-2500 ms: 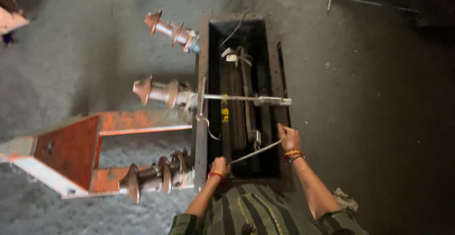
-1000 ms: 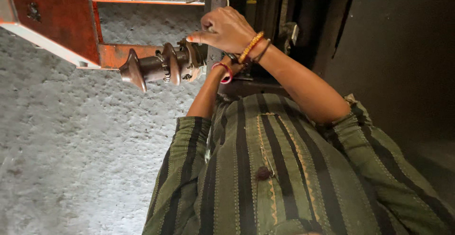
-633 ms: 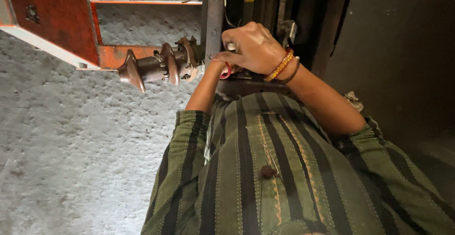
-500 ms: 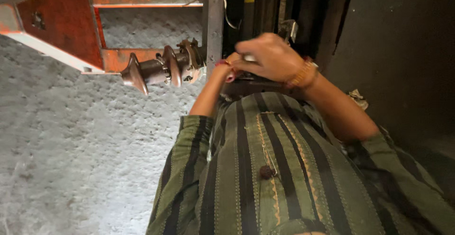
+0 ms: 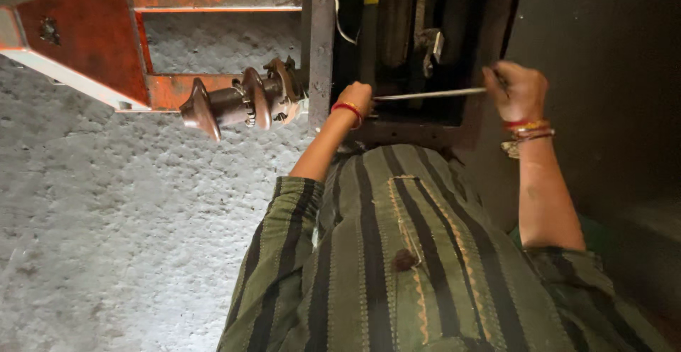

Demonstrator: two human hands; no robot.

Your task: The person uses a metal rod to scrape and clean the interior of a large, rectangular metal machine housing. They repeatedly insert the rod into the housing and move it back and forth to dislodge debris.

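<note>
Above the striped green shirt, the left hand closed its grip on one end of a thin metal rod and the right hand on the other, holding it level across the dark metal box, beside the brown ribbed insulator

Thin grey metal rod, nearly level
</note>
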